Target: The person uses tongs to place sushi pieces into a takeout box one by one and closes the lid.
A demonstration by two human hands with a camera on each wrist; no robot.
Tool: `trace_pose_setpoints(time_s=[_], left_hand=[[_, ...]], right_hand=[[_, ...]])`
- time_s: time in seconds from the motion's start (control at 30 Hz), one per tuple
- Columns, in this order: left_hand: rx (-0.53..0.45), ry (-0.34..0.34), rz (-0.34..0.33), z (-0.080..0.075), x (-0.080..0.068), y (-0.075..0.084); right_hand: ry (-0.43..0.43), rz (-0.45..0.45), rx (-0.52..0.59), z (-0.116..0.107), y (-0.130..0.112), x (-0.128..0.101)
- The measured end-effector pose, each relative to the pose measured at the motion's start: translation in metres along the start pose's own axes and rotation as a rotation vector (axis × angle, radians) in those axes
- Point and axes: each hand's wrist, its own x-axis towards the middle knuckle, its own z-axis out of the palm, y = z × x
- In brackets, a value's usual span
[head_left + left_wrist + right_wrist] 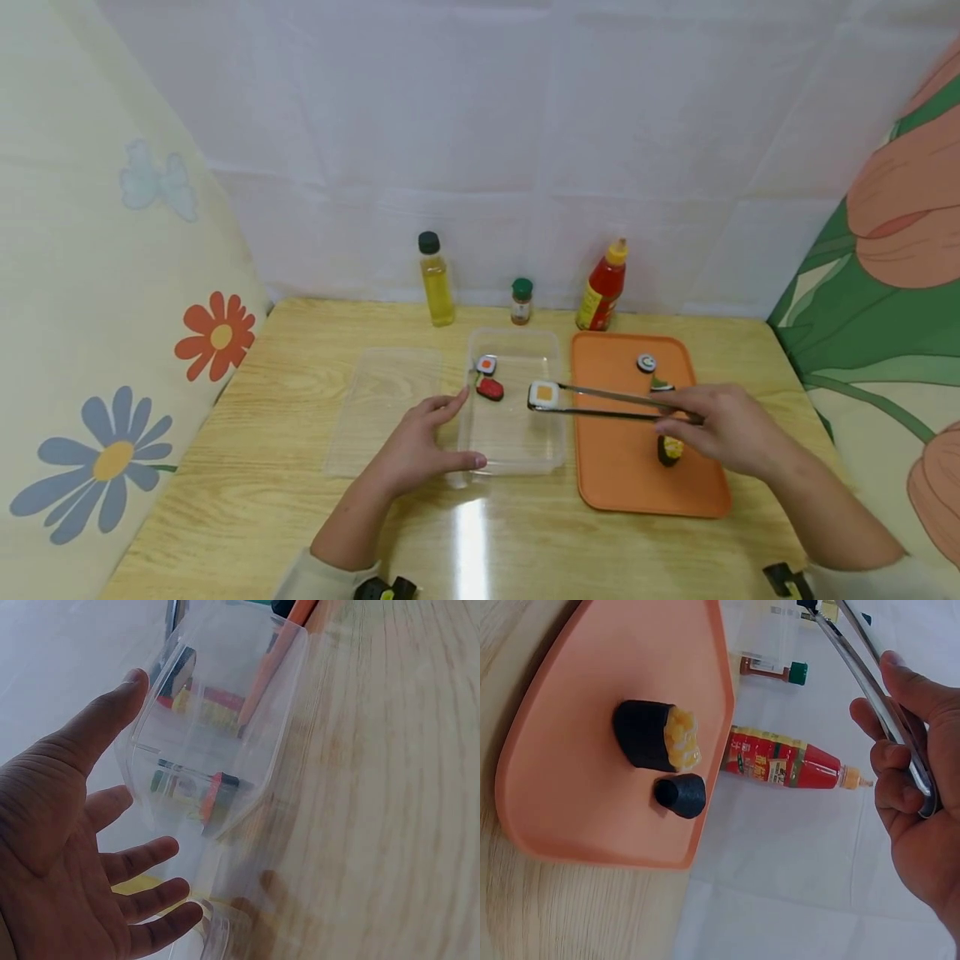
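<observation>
Right hand (727, 426) grips metal tongs (600, 412) pinching orange-centred sushi roll (543, 394); probably light, softish: squeeze sides gently. Left hand (417, 450) holds nothing, fingers extended.

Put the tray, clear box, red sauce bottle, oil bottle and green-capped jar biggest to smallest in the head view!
1. Orange tray
2. Clear plastic box
3. Red sauce bottle and oil bottle: too alike to rank
4. Green-capped jar
</observation>
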Motion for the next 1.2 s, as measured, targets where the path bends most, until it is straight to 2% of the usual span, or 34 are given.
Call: trace_pose_setpoints(time_s=[0.43,1.0,1.2], left_hand=[[0.000,-0.002,-0.008,0.000,0.001,0.001],[0.004,0.007,0.007,0.000,0.001,0.002],[0.002,0.009,0.005,0.001,0.000,0.001]], right_hand=[[-0.057,0.016,0.052,0.014,-0.003,0.014],[-0.112,-0.037,-0.002,0.033,-0.008,0.032],[-0.141,-0.026,-0.005,0.040,-0.011,0.040]])
